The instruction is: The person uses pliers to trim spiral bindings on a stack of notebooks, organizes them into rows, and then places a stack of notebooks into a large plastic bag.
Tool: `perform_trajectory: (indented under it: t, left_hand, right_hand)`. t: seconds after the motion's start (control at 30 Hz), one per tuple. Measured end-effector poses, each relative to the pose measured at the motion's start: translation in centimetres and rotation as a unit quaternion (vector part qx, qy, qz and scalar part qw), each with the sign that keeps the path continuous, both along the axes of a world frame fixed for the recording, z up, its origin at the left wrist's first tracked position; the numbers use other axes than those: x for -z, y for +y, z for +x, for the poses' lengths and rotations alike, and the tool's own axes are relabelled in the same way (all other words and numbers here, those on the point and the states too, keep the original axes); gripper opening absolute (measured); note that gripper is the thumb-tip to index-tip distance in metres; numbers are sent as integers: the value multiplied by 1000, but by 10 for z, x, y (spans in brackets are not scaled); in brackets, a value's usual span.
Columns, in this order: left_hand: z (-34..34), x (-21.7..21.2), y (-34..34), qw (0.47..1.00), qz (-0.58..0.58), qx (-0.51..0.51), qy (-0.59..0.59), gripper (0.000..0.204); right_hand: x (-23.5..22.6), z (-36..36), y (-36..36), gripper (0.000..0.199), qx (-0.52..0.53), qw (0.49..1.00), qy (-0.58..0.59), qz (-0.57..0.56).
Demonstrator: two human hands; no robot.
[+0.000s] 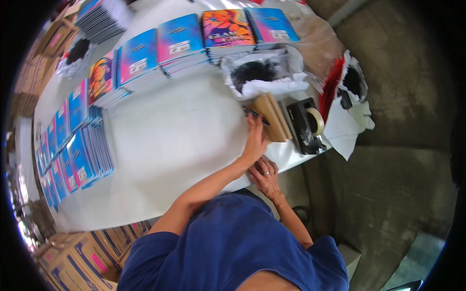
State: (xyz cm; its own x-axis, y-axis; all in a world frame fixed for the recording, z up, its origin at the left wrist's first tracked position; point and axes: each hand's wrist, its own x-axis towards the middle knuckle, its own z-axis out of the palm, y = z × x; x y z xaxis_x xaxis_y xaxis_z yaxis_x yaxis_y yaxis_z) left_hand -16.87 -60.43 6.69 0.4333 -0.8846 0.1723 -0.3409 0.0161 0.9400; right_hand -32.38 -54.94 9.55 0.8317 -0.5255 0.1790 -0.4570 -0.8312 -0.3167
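My left hand (255,140) reaches over the table's right part. Its fingers close around a dark, slim object (264,121), of a kind I cannot make out, against a brown block-like stack (273,116). My right hand (265,175), with a ring on one finger, lies at the near table edge just below the left wrist; its fingers are apart and hold nothing visible. Right of the brown stack stands a black tape dispenser (302,127) with a pale roll of tape (315,121). Beyond the stack is a white-lined tray (286,85) with dark, bristly contents.
Stacks of spiral notebooks (180,36), mostly blue and pink, curve along the table's far and left sides. White paper (341,128) and a red item (331,87) hang by the right edge. Cardboard boxes (87,257) stand below on the left; concrete floor (393,189) lies right.
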Motion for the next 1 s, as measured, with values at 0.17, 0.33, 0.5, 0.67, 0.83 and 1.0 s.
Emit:
perform_trajectory:
  t: [0.17, 0.33, 0.5, 0.67, 0.83, 1.0]
  left_hand:
    - [10, -10, 8, 990, -23, 87, 113, 74]
    - [81, 21, 43, 926, 111, -21, -361, 63]
    - [226, 21, 56, 831, 168, -134, -513, 58]
    - [373, 39, 102, 803, 253, -338, -420, 60]
    - [315, 50, 75, 890, 146, -102, -420, 62]
    - [143, 21, 82, 825, -9, 347, -446, 46]
  right_hand:
    - [11, 24, -14, 40, 90, 993, -22, -67]
    - [4, 36, -9, 41, 105, 992, -43, -63]
    - [-6, 34, -13, 45, 81, 993, -72, -46]
    - [-17, 35, -25, 47, 56, 992, -111, -21]
    - [-16, 35, -28, 41, 68, 989, -125, 30]
    - [-9, 71, -35, 33, 29, 985, -133, 105]
